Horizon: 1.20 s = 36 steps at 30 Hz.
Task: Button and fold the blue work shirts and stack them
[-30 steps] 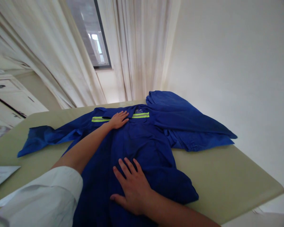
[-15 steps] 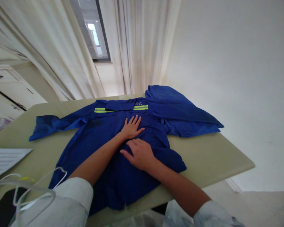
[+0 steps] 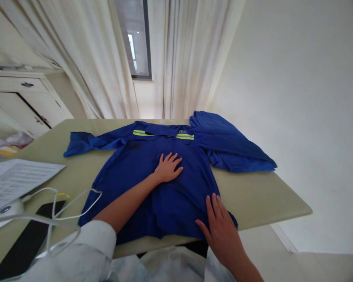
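Observation:
A dark blue work jacket [image 3: 129, 168] with yellow-green reflective strips across its chest is spread over the table, collar at the far side. My left hand [image 3: 168, 167] lies flat on the middle of its front, fingers spread. Near the jacket's lower right edge, my right hand [image 3: 219, 223] rests on the cloth with fingers stretched out and the thumb apart. One sleeve reaches out to the left. On the right, folded blue cloth [image 3: 229, 141] lies by the jacket's other shoulder, and I cannot tell where one ends and the other begins.
Printed papers [image 3: 23, 176], a black phone [image 3: 32, 239] and a white cable [image 3: 73, 215] are on the left of the pale green table [image 3: 259, 199]. A white cabinet [image 3: 20, 94] stands beyond, with curtains [image 3: 106, 58] behind and a wall [image 3: 297, 98] on the right.
My right hand has moved from the jacket's middle to its lower right edge. The jacket's lower right part lies flatter. My left hand stays pressed on the front. The view has shifted left.

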{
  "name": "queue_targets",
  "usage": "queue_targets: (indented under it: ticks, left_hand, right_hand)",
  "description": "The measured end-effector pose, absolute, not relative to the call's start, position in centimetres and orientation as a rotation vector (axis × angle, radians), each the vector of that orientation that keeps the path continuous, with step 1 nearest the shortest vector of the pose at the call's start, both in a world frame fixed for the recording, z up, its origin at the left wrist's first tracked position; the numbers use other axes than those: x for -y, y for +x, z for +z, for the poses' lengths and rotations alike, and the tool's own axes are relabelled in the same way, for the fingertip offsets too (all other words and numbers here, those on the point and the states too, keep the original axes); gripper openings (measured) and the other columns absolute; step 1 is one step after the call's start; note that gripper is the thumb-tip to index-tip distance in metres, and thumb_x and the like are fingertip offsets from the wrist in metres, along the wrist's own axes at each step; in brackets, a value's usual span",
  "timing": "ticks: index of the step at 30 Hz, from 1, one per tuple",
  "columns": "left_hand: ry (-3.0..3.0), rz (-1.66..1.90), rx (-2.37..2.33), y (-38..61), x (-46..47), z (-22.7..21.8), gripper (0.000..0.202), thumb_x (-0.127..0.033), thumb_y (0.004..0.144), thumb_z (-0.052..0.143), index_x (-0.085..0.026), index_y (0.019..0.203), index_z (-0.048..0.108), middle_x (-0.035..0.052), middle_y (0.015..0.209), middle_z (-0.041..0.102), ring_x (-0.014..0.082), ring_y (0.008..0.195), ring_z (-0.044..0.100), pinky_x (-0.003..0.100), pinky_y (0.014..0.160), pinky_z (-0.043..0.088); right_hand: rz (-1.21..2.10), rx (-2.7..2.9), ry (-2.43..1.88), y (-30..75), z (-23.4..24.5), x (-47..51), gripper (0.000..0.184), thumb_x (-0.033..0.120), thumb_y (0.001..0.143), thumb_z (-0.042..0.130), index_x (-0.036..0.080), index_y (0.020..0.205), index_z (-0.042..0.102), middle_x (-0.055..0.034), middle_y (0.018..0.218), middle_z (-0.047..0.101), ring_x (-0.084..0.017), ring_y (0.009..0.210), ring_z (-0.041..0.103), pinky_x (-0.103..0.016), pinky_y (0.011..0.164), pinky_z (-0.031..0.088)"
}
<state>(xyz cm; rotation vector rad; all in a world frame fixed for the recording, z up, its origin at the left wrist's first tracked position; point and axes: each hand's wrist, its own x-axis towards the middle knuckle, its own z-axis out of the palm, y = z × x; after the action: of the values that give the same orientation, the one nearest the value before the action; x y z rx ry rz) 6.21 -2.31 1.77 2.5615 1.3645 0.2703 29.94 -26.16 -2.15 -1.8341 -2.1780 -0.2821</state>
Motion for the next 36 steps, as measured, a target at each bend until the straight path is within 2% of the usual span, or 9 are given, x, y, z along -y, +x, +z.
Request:
queue_targets:
  ticks: [3,10,14,19,23,27,30,32,36]
  left_hand:
    - [2.470,0.302,-1.384,5.9,3.6,3.6,0.057,-0.047,0.109,0.032,-0.028,0.161,0.044,0.0060,0.174,0.033,0.0308,0.161,0.028,0.068,0.129,0.018]
    - [2.636,0.183,-1.434,0.5,13.5,5.0,0.074,-0.067,0.103,0.042,-0.025,0.164,0.041,0.0170,0.173,0.031,0.0459,0.156,0.034,0.084,0.120,0.013]
    - [2.684,0.435,-1.478,-2.6,19.2,1.8,0.080,-0.067,0.103,0.045,-0.020,0.167,0.035,0.0200,0.170,0.037,0.0399,0.157,0.035,0.071,0.126,0.021]
    - [2.191,0.957,-1.485,-3.0,22.1,-0.2,0.058,-0.033,0.113,0.032,-0.020,0.168,0.020,0.0183,0.166,0.045,0.0247,0.148,0.052,0.049,0.122,0.044]
    - [1.766,1.191,-1.498,-3.6,22.4,0.3,0.042,-0.029,0.113,0.031,-0.022,0.154,0.038,0.0158,0.147,0.063,0.0198,0.119,0.074,0.042,0.105,0.057]
    - [1.991,1.026,-1.410,-4.6,23.2,1.2,0.031,-0.035,0.111,0.044,-0.024,0.136,0.058,0.0118,0.136,0.070,0.0227,0.125,0.070,0.047,0.112,0.053]
    - [2.420,0.766,-1.125,-4.5,23.8,1.9,0.049,-0.048,0.101,0.065,-0.027,0.144,0.059,0.0108,0.148,0.064,0.0286,0.140,0.059,0.057,0.126,0.038]
    - [2.592,0.684,-1.021,-4.1,24.1,1.9,0.051,-0.049,0.096,0.072,-0.026,0.141,0.063,0.0107,0.149,0.064,0.0293,0.137,0.061,0.055,0.123,0.042]
    - [2.720,0.837,-1.047,-3.7,24.4,1.2,0.021,-0.027,0.103,0.064,-0.023,0.121,0.074,0.0084,0.128,0.076,0.0233,0.121,0.071,0.042,0.109,0.056]
  right_hand:
    - [-0.305,2.151,-1.862,29.3,-0.9,26.4,0.090,0.069,0.104,0.043,0.010,0.169,0.025,-0.0256,0.166,0.041,-0.041,0.151,0.044,-0.055,0.117,0.045]
    - [-0.218,2.234,-1.761,30.0,0.0,24.8,0.079,0.063,0.107,0.044,0.024,0.172,0.021,-0.0152,0.166,0.045,-0.035,0.150,0.048,-0.058,0.121,0.037]
    - [-0.132,2.160,-1.640,27.5,1.8,24.8,0.090,0.067,0.100,0.057,0.022,0.171,0.024,-0.0189,0.163,0.048,-0.039,0.149,0.047,-0.060,0.119,0.040]
    - [0.350,2.250,-1.237,19.5,3.3,24.6,0.091,0.055,0.092,0.075,0.022,0.167,0.034,-0.0163,0.145,0.064,-0.033,0.127,0.064,-0.048,0.106,0.056]
    - [0.590,1.996,-1.229,17.2,1.8,23.0,0.053,0.018,0.099,0.055,0.026,0.151,0.054,-0.0074,0.115,0.074,-0.021,0.096,0.071,-0.036,0.088,0.060]
    - [0.674,1.471,-1.373,19.6,1.0,21.7,0.038,0.024,0.097,0.062,0.023,0.135,0.058,-0.0028,0.099,0.069,-0.015,0.073,0.064,-0.027,0.067,0.055]
    - [0.602,1.439,-1.370,21.7,1.5,21.8,0.010,0.025,0.099,0.060,0.022,0.106,0.067,-0.0046,0.097,0.067,-0.018,0.084,0.066,-0.030,0.076,0.055]
    - [0.626,1.547,-1.341,22.5,2.0,22.4,0.019,0.023,0.102,0.054,0.022,0.094,0.072,-0.0062,0.100,0.068,-0.019,0.092,0.067,-0.031,0.082,0.055]
    - [0.723,1.785,-1.229,23.0,2.8,24.0,0.027,0.035,0.102,0.061,0.023,0.120,0.076,-0.0108,0.121,0.067,-0.024,0.114,0.067,-0.038,0.099,0.056]
